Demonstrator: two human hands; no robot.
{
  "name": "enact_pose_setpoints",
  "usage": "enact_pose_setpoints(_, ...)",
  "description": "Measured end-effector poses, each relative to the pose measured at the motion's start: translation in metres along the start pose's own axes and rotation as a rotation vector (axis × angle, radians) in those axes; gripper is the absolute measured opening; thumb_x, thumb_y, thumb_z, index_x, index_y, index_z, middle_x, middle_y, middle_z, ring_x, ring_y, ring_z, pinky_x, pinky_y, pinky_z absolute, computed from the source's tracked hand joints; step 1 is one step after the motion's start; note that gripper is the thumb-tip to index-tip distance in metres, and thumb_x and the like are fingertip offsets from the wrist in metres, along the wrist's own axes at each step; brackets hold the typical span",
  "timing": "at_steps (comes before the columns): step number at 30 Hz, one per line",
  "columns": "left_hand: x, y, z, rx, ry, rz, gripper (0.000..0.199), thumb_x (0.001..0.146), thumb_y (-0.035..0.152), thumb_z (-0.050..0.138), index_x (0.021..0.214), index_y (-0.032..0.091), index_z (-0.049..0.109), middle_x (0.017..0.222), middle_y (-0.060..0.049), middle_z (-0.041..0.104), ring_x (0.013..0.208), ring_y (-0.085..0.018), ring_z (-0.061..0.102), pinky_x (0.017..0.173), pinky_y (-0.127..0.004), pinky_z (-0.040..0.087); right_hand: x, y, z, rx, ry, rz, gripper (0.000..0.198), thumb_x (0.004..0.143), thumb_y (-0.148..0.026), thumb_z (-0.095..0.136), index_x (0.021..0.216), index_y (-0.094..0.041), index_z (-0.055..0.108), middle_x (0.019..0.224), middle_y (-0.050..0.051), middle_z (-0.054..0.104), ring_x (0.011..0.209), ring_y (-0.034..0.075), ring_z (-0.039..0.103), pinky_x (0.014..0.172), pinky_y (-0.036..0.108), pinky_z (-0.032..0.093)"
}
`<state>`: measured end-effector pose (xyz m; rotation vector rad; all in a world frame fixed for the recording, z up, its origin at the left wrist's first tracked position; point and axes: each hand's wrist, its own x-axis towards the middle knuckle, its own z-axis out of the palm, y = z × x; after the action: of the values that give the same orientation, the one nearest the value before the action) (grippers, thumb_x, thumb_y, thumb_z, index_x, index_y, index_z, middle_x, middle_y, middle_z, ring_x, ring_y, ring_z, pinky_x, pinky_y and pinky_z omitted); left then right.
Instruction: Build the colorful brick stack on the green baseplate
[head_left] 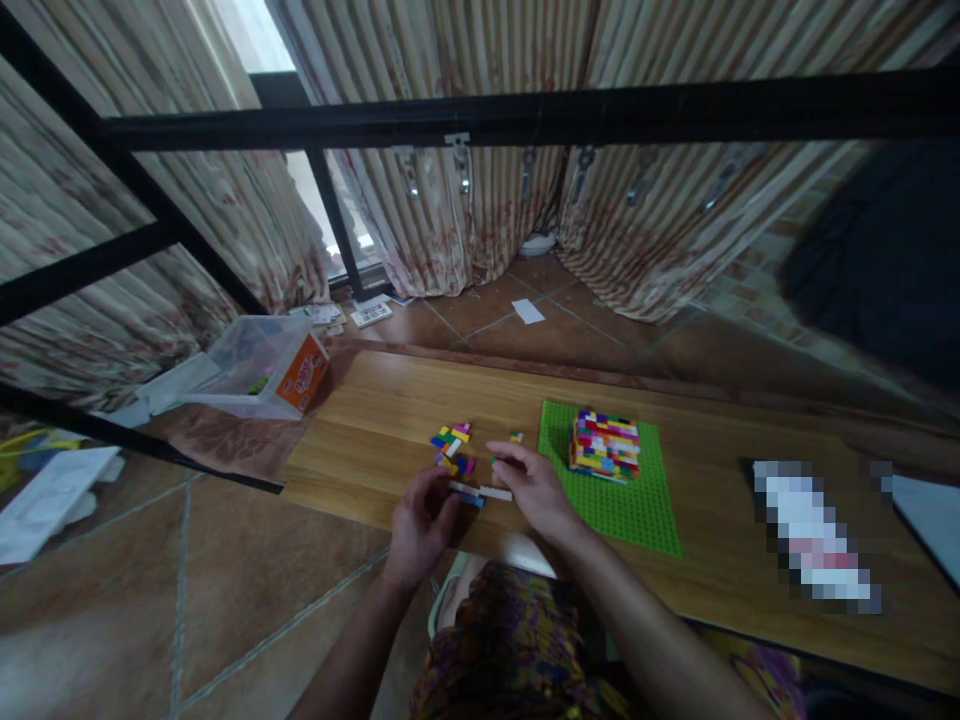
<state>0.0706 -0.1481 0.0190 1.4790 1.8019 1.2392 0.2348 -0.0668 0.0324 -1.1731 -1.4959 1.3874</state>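
A low wooden table [375, 400] over tiled floor is being viewed. A short brick strip [480, 493] is being pinched at the near edge between the left hand [420, 525] and right hand [529, 485]; a slip could drop it floorward. Loose bricks [454, 445] are crowding behind; the green baseplate [645, 500] with its block tower [604, 443] is limiting rightward room.

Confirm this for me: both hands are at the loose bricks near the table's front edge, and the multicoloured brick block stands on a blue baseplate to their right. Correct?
Not quite. The baseplate is green, not blue, as the head view shows. The rest holds: the left hand and right hand are at the loose bricks near the front edge of the table, and the multicoloured brick block stands on that plate to their right.
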Motion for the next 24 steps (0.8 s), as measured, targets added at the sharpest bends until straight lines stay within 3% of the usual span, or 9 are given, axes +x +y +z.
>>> enact_pose_setpoints(2, -0.003, 0.012, 0.006, -0.073, 0.025, -0.034, 0.027, 0.083, 0.028, 0.061, 0.109, 0.018, 0.06, 0.095, -0.005, 0.066, 0.082, -0.017, 0.063, 0.075, -0.029, 0.05, -0.013, -0.006, -0.007, 0.277, 0.008, 0.118, 0.026, 0.078, -0.035, 0.065, 0.101, -0.022, 0.07, 0.081, 0.002, 0.07, 0.07, 0.017, 0.066, 0.074, 0.035, 0.053)
enact_pose_setpoints(4, -0.007, 0.029, 0.015, -0.183, -0.039, -0.033, 0.024, 0.087, 0.03, 0.058, 0.109, 0.019, 0.059, 0.098, -0.006, 0.067, 0.085, -0.017, 0.063, 0.077, -0.029, 0.05, -0.026, -0.014, -0.013, 0.446, 0.043, 0.165, 0.029, 0.072, -0.04, 0.073, 0.095, -0.023, 0.072, 0.079, 0.001, 0.071, 0.071, 0.017, 0.067, 0.075, 0.035, 0.054)
enact_pose_setpoints(7, -0.01, 0.059, 0.03, -0.369, -0.199, -0.01, 0.021, 0.089, 0.03, 0.055, 0.107, 0.019, 0.06, 0.099, -0.005, 0.067, 0.089, -0.016, 0.063, 0.082, -0.028, 0.049, -0.041, -0.025, -0.019, 0.496, 0.128, 0.147, 0.027, 0.067, -0.039, 0.078, 0.089, -0.025, 0.074, 0.082, 0.0, 0.073, 0.075, 0.017, 0.068, 0.077, 0.034, 0.053)
enact_pose_setpoints(10, -0.009, 0.078, 0.042, -0.421, -0.21, -0.04, 0.018, 0.088, 0.032, 0.058, 0.099, 0.018, 0.062, 0.089, -0.003, 0.068, 0.081, -0.015, 0.063, 0.074, -0.024, 0.049, -0.052, -0.03, -0.025, 0.423, 0.18, 0.098, 0.022, 0.068, -0.037, 0.077, 0.086, -0.025, 0.075, 0.086, 0.001, 0.074, 0.082, 0.018, 0.067, 0.082, 0.033, 0.051)
enact_pose_setpoints(15, -0.009, 0.081, 0.05, -0.41, -0.246, -0.05, 0.019, 0.086, 0.036, 0.059, 0.088, 0.017, 0.063, 0.071, 0.001, 0.063, 0.064, -0.012, 0.057, 0.062, -0.022, 0.047, -0.068, -0.027, -0.034, 0.371, 0.187, 0.056, 0.018, 0.071, -0.037, 0.074, 0.085, -0.026, 0.076, 0.087, 0.002, 0.075, 0.081, 0.018, 0.066, 0.079, 0.033, 0.05)
enact_pose_setpoints(20, -0.014, 0.078, 0.06, -0.404, -0.319, -0.089, 0.023, 0.085, 0.039, 0.059, 0.08, 0.017, 0.061, 0.064, 0.0, 0.062, 0.059, -0.011, 0.055, 0.059, -0.022, 0.047, -0.077, -0.02, -0.039, 0.393, 0.264, 0.103, 0.02, 0.07, -0.039, 0.074, 0.08, -0.021, 0.073, 0.061, -0.002, 0.064, 0.055, 0.012, 0.054, 0.058, 0.026, 0.044)
enact_pose_setpoints(24, -0.015, 0.077, 0.068, -0.421, -0.343, -0.117, 0.025, 0.082, 0.041, 0.06, 0.078, 0.017, 0.061, 0.064, 0.0, 0.062, 0.056, -0.011, 0.054, 0.055, -0.022, 0.046, -0.081, -0.018, -0.045, 0.4, 0.27, 0.143, 0.025, 0.07, -0.043, 0.073, 0.073, -0.018, 0.069, 0.055, -0.003, 0.057, 0.052, 0.011, 0.048, 0.052, 0.024, 0.037)
